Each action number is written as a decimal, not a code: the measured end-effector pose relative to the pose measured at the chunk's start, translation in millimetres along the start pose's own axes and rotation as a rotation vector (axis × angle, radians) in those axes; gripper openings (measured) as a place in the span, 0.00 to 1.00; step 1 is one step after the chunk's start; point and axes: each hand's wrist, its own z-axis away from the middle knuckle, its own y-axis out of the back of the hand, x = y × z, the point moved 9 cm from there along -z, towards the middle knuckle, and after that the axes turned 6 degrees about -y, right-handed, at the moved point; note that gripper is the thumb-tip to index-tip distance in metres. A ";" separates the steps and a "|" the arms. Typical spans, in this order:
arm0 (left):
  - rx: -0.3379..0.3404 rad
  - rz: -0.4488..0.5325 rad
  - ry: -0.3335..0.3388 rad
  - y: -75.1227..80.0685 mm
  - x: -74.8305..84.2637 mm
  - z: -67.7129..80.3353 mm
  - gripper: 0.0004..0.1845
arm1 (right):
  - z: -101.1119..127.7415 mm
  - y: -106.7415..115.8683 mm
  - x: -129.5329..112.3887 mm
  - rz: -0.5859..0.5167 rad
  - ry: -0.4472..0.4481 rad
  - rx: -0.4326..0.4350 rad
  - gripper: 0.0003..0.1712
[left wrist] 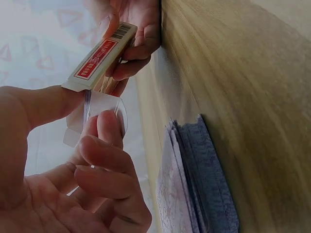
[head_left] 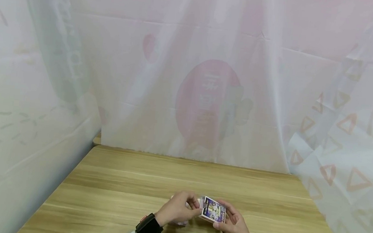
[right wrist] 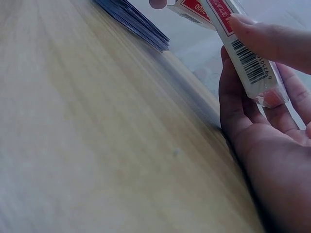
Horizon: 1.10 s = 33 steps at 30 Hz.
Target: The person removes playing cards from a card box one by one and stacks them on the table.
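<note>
Card box (head_left: pixel 212 210) sits low in the middle of the head view, held just above the wooden counter (head_left: pixel 128 185) between both hands. The right hand (head_left: pixel 235 228) cradles it from below at lower right, thumb pressed along the barcoded edge and fingers (right wrist: pixel 252 114) curled under its far end, so those fingers are clamped on the box. The left hand (head_left: pixel 179 209) meets it from the left; in the left wrist view its thumb bears on the near end of the box while its fingers (left wrist: pixel 104 145) pinch a clear plastic flap (left wrist: pixel 99 114) hanging from that end. A loose stack of cards (left wrist: pixel 194 189) lies flat on the counter just beside the hands, at the lower middle of the left wrist view and the top of the right wrist view.

My worry is the flap: it looks thin, and a sharp tug could tear it or jerk the box out of the right hand's light hold. A dropped box would land on or near the stack and scatter the cards. White curtains (head_left: pixel 209 78) hang behind.
</note>
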 end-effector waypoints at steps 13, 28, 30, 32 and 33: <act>-0.011 0.013 0.022 2.4 -0.8 1.2 0.08 | 0.6 -2.1 -4.7 0.003 0.028 -0.018 0.40; 0.038 0.037 0.038 18.9 -4.5 0.4 0.05 | 1.1 1.4 -0.8 -0.007 0.052 -0.020 0.41; 0.045 0.041 0.052 22.0 -5.1 0.0 0.05 | 0.9 1.7 -1.6 -0.008 0.050 -0.012 0.41; 0.054 0.043 0.056 25.7 -5.4 -0.9 0.07 | 0.8 1.5 -2.9 -0.007 0.056 -0.012 0.41; 0.060 0.050 0.059 27.2 -5.6 -1.3 0.07 | 0.8 1.7 -3.3 -0.008 0.057 -0.011 0.41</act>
